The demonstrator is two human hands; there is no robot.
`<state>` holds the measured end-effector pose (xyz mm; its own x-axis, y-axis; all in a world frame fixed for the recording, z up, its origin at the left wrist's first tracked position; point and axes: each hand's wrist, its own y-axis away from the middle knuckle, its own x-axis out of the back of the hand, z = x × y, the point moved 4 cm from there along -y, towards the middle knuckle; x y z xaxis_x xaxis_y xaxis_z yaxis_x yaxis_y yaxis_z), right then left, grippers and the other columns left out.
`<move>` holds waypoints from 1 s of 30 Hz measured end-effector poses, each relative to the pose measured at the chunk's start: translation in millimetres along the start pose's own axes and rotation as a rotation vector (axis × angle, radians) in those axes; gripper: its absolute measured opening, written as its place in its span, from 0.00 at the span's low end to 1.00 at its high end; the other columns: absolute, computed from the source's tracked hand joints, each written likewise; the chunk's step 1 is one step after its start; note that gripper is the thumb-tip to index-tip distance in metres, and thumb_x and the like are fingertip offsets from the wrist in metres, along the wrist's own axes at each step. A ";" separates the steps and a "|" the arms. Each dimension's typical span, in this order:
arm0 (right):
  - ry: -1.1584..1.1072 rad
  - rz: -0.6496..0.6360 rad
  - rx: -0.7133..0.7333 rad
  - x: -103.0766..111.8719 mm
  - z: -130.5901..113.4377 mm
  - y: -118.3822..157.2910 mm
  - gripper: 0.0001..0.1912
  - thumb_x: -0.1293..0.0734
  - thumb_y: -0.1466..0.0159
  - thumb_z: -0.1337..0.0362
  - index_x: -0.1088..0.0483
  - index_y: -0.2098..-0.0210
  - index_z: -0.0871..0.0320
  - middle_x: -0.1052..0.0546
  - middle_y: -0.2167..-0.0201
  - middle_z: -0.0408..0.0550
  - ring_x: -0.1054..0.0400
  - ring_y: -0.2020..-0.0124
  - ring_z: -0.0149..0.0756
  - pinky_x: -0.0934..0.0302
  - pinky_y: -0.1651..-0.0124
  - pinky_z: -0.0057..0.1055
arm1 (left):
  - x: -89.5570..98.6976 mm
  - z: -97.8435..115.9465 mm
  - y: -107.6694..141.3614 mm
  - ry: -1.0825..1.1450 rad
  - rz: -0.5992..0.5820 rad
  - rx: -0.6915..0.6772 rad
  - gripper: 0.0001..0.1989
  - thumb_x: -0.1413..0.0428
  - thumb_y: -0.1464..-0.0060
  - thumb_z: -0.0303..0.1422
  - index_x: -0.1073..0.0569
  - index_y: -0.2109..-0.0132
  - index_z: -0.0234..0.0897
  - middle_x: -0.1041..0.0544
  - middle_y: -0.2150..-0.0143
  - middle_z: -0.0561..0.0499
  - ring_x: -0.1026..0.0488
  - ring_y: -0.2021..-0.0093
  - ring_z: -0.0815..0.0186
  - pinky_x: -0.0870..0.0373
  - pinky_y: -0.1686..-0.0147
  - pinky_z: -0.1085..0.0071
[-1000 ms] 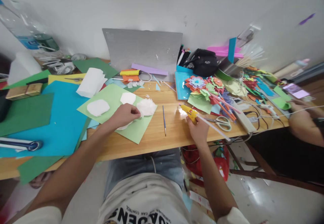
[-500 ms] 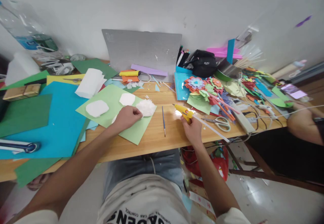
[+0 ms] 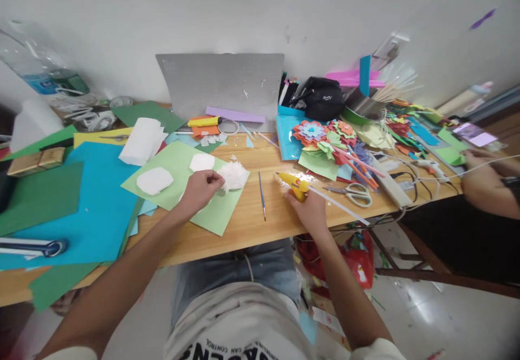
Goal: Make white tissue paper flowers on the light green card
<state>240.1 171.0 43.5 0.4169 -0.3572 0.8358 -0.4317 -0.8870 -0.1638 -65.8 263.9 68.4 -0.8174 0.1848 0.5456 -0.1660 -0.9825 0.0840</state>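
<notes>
My right hand (image 3: 312,211) is wrapped round a yellow glue gun (image 3: 293,183), its nozzle pointing left and a long clear glue stick (image 3: 341,206) trailing from its rear. My left hand (image 3: 202,189) is over a light green sheet (image 3: 211,220), fingertips pinched together beside a fluffy white paper piece (image 3: 234,177); whether anything is between them is too small to tell. Flat white paper shapes (image 3: 155,180) lie on the same sheet, one of them partly hidden under my left hand. A thin blue brush (image 3: 262,196) rests on the wood between my hands.
Scissors (image 3: 357,194), paper flowers (image 3: 312,132) and a power strip (image 3: 392,184) lie at the right. Blue paper (image 3: 97,186) and a folded white stack (image 3: 142,141) are at the left. A grey laptop (image 3: 223,83) stands behind. Another person's hand (image 3: 481,170) shows at far right.
My left hand has drawn slightly left, away from the fluffy white piece. My right hand still holds the glue gun in nearly the same place. The view has shifted slightly.
</notes>
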 end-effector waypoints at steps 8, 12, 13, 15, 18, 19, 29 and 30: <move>0.019 0.119 0.139 38.1 9.8 17.3 0.27 0.32 0.44 0.44 0.27 0.56 0.60 0.23 0.56 0.56 0.30 0.54 0.47 0.38 0.50 0.43 | 0.2 -0.2 2.4 -0.001 0.003 0.033 0.14 0.44 0.54 0.43 0.24 0.70 0.36 0.25 0.75 0.51 0.32 0.75 0.66 0.39 0.73 0.71; 0.055 0.531 0.094 81.9 1.0 71.5 0.14 0.36 0.36 0.53 0.29 0.71 0.56 0.23 0.69 0.51 0.30 0.64 0.41 0.37 0.56 0.38 | -5.3 -2.5 4.2 0.005 -0.042 0.045 0.15 0.44 0.53 0.44 0.24 0.68 0.35 0.24 0.75 0.51 0.32 0.75 0.65 0.40 0.74 0.71; 0.019 0.560 0.118 82.2 -7.6 82.9 0.12 0.36 0.35 0.56 0.31 0.71 0.56 0.24 0.71 0.49 0.30 0.67 0.39 0.37 0.58 0.36 | -7.5 -2.6 4.7 -0.007 -0.065 0.040 0.15 0.43 0.53 0.44 0.23 0.68 0.35 0.24 0.75 0.51 0.31 0.75 0.65 0.39 0.73 0.71; -0.077 0.358 0.261 62.8 -33.5 91.6 0.11 0.36 0.35 0.58 0.31 0.71 0.56 0.25 0.73 0.46 0.31 0.70 0.35 0.37 0.63 0.31 | -10.9 -2.5 5.7 -0.045 -0.092 0.030 0.15 0.43 0.53 0.44 0.23 0.69 0.36 0.23 0.74 0.50 0.30 0.73 0.64 0.38 0.72 0.71; -0.093 0.083 0.329 19.1 -69.9 78.2 0.10 0.38 0.34 0.59 0.31 0.67 0.57 0.25 0.71 0.47 0.31 0.69 0.34 0.37 0.62 0.30 | -13.5 -2.3 7.1 -0.107 -0.088 0.037 0.14 0.43 0.53 0.43 0.23 0.70 0.36 0.22 0.74 0.50 0.28 0.72 0.62 0.37 0.71 0.70; -0.042 0.034 0.324 6.0 -79.3 68.9 0.09 0.38 0.34 0.59 0.30 0.64 0.58 0.24 0.67 0.49 0.30 0.66 0.36 0.36 0.60 0.31 | -14.1 -2.3 7.4 -0.126 -0.084 0.042 0.14 0.43 0.53 0.43 0.23 0.70 0.36 0.21 0.73 0.50 0.27 0.71 0.62 0.36 0.71 0.70; 0.502 -0.239 0.254 -40.4 -110.7 17.7 0.18 0.48 0.35 0.77 0.29 0.58 0.67 0.24 0.61 0.64 0.27 0.59 0.47 0.36 0.65 0.35 | -13.6 -4.9 4.7 -0.185 -0.057 0.042 0.11 0.44 0.52 0.40 0.23 0.70 0.37 0.19 0.70 0.48 0.25 0.68 0.59 0.34 0.67 0.70; 0.514 -0.245 0.262 -39.8 -110.9 18.0 0.18 0.49 0.35 0.77 0.29 0.58 0.67 0.24 0.61 0.65 0.27 0.59 0.48 0.36 0.65 0.35 | -13.7 -5.1 4.5 -0.186 -0.058 0.047 0.11 0.44 0.52 0.40 0.23 0.70 0.37 0.19 0.70 0.48 0.24 0.68 0.59 0.34 0.67 0.70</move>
<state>127.1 201.6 65.4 0.0126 -0.0060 0.9999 -0.1344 -0.9909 -0.0042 -58.2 257.1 57.1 -0.6908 0.2377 0.6828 -0.1803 -0.9712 0.1558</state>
